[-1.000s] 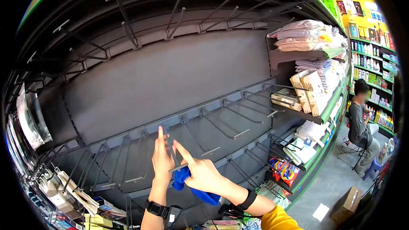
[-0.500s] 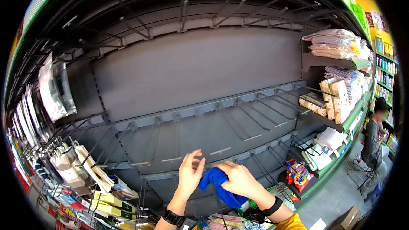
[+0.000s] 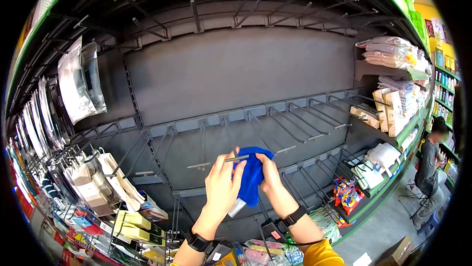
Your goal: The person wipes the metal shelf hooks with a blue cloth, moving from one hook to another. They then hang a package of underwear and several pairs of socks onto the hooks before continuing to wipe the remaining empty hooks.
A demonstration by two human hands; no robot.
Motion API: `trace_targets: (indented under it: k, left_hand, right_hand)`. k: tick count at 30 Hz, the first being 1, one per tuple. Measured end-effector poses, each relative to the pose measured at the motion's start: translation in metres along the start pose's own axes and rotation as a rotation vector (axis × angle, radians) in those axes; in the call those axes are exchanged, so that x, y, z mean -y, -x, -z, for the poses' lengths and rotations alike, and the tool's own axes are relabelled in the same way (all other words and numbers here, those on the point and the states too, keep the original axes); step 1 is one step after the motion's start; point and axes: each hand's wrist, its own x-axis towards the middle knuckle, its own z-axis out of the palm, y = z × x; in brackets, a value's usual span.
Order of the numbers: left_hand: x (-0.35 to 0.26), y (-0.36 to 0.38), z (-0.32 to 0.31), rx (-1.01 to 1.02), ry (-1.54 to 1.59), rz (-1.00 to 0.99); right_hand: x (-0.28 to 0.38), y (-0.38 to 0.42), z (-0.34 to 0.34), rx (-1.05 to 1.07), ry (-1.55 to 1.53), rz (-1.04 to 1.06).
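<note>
A blue cloth item (image 3: 252,180) hangs between my two hands at a metal display hook, with a small white tag (image 3: 237,208) below its lower left. My left hand (image 3: 222,182) is closed at the cloth's upper left edge, thumb and fingers around the crossbar (image 3: 238,158) at the hook's tip. The crossbar shows in front of the blue fabric. On the other side, my right hand (image 3: 269,175) grips the cloth's upper right edge, its fingertips partly hidden behind the fabric. Dark bands circle both wrists.
Rows of metal hooks (image 3: 295,121) stick out from a grey back panel (image 3: 246,69). Hanging packages (image 3: 76,84) crowd the left side. Folded textiles (image 3: 388,52) and red detergent bags (image 3: 348,196) sit on the right. Packaged goods (image 3: 270,251) lie below. A person (image 3: 432,177) sits at far right.
Both hands and the blue cloth have risen to the hook's tip. The cloth, bunched under my right hand before, now hangs spread out. My left hand has closed at its edge.
</note>
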Motion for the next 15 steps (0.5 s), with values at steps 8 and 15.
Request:
trace_targets:
  k: [8,15]
  left_hand:
    - [0.004,-0.006,0.001,-0.09,-0.101,-0.171]
    - [-0.002,-0.009,0.009,-0.038,-0.143,-0.173]
  right_hand:
    - [-0.017,0.011,-0.034,0.105,0.189,0.521]
    - [0.013,-0.048,-0.073,0.225,0.147,0.55]
